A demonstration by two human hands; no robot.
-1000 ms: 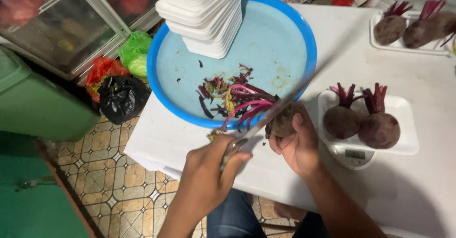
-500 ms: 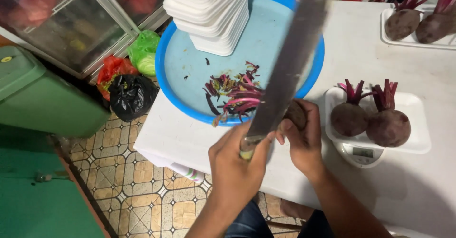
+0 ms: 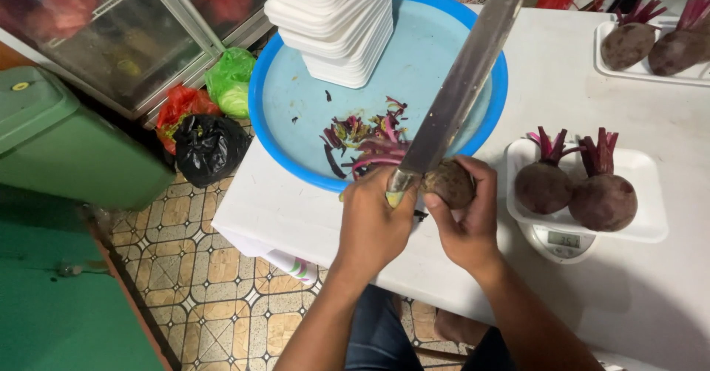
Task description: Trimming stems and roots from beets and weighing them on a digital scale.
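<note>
My left hand (image 3: 373, 223) grips the handle of a long knife (image 3: 458, 90), whose blade points up and away over the blue basin (image 3: 296, 97). My right hand (image 3: 466, 227) holds a beetroot (image 3: 450, 182) at the near rim of the basin, right against the base of the blade. The beetroot's reddish stalks (image 3: 373, 160) stick out to the left over the basin. Cut stalk and leaf trimmings (image 3: 359, 130) lie on the basin floor.
A stack of white foam trays (image 3: 333, 23) stands in the basin. Two beetroots sit on a white tray (image 3: 643, 193) on a small scale (image 3: 562, 241); another tray (image 3: 651, 42) holds more. White table (image 3: 592, 105), green bin (image 3: 66, 142), bags (image 3: 207, 142) on tiled floor.
The knife has swung from a low slant across the beetroot to a steep, raised blade over the basin. My right hand has kept hold of the beetroot.
</note>
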